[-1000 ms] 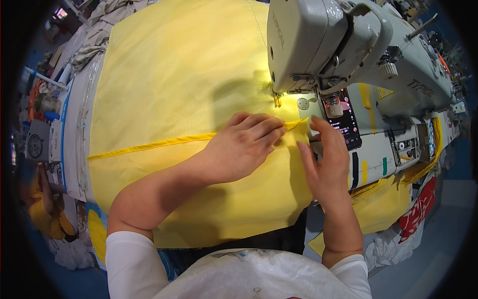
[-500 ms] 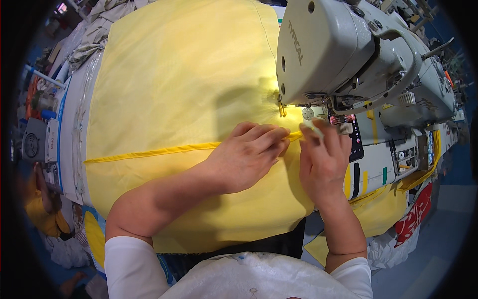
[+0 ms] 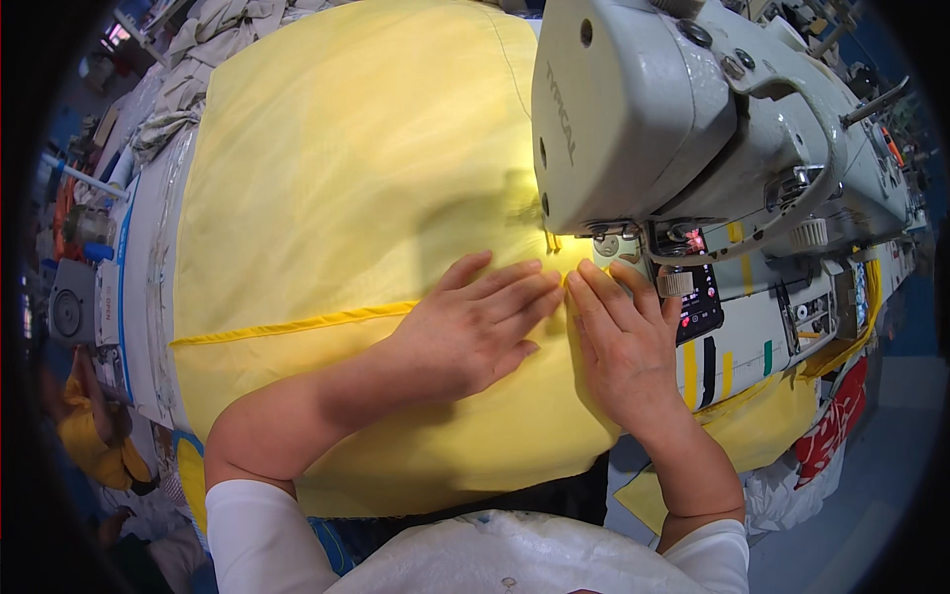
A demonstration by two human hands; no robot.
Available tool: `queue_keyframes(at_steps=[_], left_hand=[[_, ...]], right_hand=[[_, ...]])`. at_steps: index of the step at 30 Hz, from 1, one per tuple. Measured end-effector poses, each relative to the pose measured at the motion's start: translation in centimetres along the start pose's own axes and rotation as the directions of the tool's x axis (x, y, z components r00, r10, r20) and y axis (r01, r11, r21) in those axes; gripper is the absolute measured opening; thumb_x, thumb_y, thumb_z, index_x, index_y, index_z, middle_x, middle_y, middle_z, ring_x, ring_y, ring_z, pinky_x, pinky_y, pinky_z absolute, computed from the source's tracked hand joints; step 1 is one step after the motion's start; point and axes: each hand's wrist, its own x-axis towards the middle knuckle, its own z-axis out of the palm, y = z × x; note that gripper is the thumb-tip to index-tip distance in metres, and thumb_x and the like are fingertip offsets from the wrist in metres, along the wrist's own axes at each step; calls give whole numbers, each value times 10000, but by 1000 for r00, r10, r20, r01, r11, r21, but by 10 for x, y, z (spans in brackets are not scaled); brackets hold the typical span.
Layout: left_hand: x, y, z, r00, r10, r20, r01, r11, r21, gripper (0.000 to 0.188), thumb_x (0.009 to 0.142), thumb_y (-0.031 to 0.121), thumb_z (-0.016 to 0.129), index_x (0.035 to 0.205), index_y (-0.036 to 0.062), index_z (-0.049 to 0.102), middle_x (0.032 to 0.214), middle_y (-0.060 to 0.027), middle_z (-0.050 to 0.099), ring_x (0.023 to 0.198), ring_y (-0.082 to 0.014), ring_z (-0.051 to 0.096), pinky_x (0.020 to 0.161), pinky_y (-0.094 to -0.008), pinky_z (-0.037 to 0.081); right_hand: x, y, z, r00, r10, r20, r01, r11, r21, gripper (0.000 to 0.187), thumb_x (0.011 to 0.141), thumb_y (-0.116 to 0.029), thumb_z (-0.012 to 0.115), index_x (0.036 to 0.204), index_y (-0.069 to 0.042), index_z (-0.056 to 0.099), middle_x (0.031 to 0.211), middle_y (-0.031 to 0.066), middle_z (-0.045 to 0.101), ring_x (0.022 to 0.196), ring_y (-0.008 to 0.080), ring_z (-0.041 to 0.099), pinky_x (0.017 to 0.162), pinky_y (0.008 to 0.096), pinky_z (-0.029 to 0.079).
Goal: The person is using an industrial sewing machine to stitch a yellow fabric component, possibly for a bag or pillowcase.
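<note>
A large pale yellow cloth [image 3: 346,188] lies spread over the sewing table, with a darker yellow folded strip [image 3: 297,325] running across it. My left hand [image 3: 480,322] rests on the cloth over the right part of this strip, its fingers stretched out and lying flat. Just to its right, my right hand [image 3: 623,342] lies open at the cloth's right edge, fingertips close to those of the left. The head of a grey sewing machine [image 3: 633,119] stands beyond both hands; its presser foot [image 3: 552,241] is just past my fingertips. The strip's end is hidden under my fingers.
A phone [image 3: 701,297] with a lit screen lies under the machine arm. Coloured tape strips [image 3: 708,371] mark the table to the right. More yellow cloth [image 3: 762,426] hangs at the lower right, by a red patterned cloth [image 3: 831,426]. Crumpled grey cloth [image 3: 208,59] is piled at the far left.
My fingers have gone from pinching the strip to lying flat on the cloth. The right hand has come down nearer the left. The machine appears slightly further left in view.
</note>
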Motion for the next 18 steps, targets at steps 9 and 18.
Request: queue_keyframes(at_steps=[9,18], left_hand=[[14,-27,-7,1000,-13,1,13,1000,-3,436,802,178,583,1204,39,484,1253,-97,472,1219,-240,420,995,-462,313],[23,-39,-19,999,34,-40,-33,999,32,441,791,165,600,1199,48,481,1252,-98,452,1207,-254,419,989,-465,318]], right_hand=[[18,16,7,994,-24,105,20,999,43,391,783,-98,599,1170,-67,550,1134,91,569,1022,278,543,781,367,467],[15,17,18,982,92,162,-120,978,172,232,815,-153,529,1030,-67,540,997,99,565,972,392,498,870,554,343]])
